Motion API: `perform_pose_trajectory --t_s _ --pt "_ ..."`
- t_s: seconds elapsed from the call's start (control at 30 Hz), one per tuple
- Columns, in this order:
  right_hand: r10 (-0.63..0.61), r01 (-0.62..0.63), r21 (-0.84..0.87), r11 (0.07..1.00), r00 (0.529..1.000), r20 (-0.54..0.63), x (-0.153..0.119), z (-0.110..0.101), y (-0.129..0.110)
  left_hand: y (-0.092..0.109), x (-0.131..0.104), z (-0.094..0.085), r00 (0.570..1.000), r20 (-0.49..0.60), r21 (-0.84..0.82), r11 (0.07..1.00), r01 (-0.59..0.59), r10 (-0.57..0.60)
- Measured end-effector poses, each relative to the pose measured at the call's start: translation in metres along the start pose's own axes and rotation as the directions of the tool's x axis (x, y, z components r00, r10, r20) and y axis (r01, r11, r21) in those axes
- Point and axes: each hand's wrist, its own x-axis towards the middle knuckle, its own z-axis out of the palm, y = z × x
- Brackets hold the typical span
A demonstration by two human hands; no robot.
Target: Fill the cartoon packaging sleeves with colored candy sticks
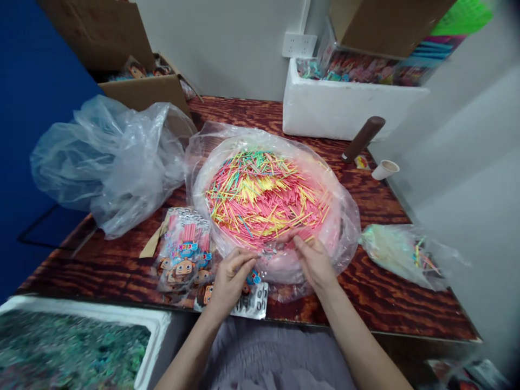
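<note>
My left hand [232, 277] is closed in a pinch at the front rim of a plastic-lined round basin [338, 203]. Its fingers hold a clear printed packet [268, 249], largely hidden by glare and the hand. Thin pink, yellow and green sticks [264, 195] fill the basin. Over the basin's front right, my right hand [316, 261] has thumb and fingers pinched together; what lies between them is unclear. More printed packets [182, 265] with a cartoon face, some showing pink sticks, lie left of the basin. Another silver-backed packet [260, 303] is below my left hand at the table edge.
Crumpled clear bags [130, 157] and an open carton [148, 95] stand left. A white foam box [349, 105] is behind; a brown cylinder [363, 138], paper cup [385, 170] and bag with sticks [400, 254] are right. Another foam box [160, 325] sits front left.
</note>
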Motion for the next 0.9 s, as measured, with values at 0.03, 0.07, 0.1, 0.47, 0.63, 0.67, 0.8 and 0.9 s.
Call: perform_pose_trajectory --t_s 0.03,0.07,0.1,0.47,0.63,0.67,0.8,0.9 --pt "0.007 -0.006 0.083 0.997 1.000 -0.014 0.005 0.007 -0.008 0.000 0.000 0.002 1.000 0.002 -0.020 1.000 0.015 -0.015" --pt "0.014 -0.013 0.140 0.990 1.000 -0.007 0.010 0.014 -0.016 0.001 0.000 0.004 0.999 0.004 -0.044 0.998 0.039 -0.039" --pt "0.024 -0.026 0.170 0.985 1.000 0.014 0.014 0.021 -0.022 0.002 0.001 0.005 0.998 0.006 -0.073 0.995 0.067 -0.067" --pt "0.173 -0.181 0.054 0.982 0.977 0.124 0.002 0.046 -0.025 -0.008 0.002 0.009 0.987 -0.004 -0.224 0.962 0.156 -0.161" --pt "0.161 -0.155 -0.046 0.987 0.970 0.181 0.000 0.048 -0.034 -0.006 0.005 0.012 0.996 -0.040 -0.207 0.975 0.074 -0.084" --pt "0.160 -0.139 -0.114 0.984 0.966 0.204 -0.001 0.048 -0.035 -0.005 0.005 0.012 0.996 -0.053 -0.205 0.977 0.056 -0.068" --pt "0.124 0.003 -0.493 0.870 0.967 0.224 -0.006 0.046 -0.038 0.002 0.008 0.012 0.993 -0.115 -0.222 0.975 0.013 -0.040" --pt "0.042 0.111 -0.659 0.744 0.977 0.211 -0.011 0.047 -0.044 0.008 0.011 0.009 0.991 -0.121 -0.263 0.964 0.030 -0.064"
